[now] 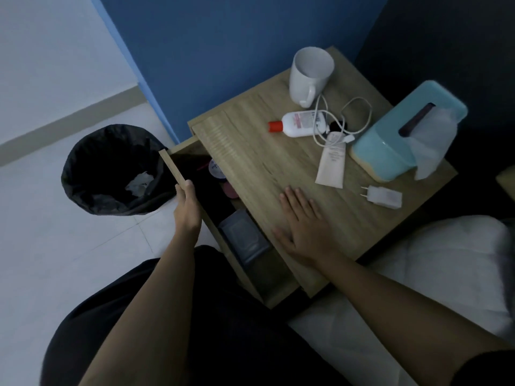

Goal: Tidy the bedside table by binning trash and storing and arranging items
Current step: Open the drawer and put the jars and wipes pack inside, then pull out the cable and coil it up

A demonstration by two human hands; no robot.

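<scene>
While your left hand (187, 208) grips the front panel of the open drawer (173, 168) and your right hand (302, 229) lies flat and released on the bedside table (259, 162), note the lotion bottle (302, 124), cream tube (332, 162), charger cable (345, 121), plug adapter (383, 196), mug (310, 73) and tissue box (401, 135) beyond it, with the lined bin (111, 171) beside the drawer.

Deep blue painted wall (237, 37) behind. Pale tiled floor (55, 260) at left, with a beige skirting strip (69, 121) running along a white wall (50, 45). White padded bedding (446, 263) at lower right, beside dark trousers (209, 330) filling the bottom.
</scene>
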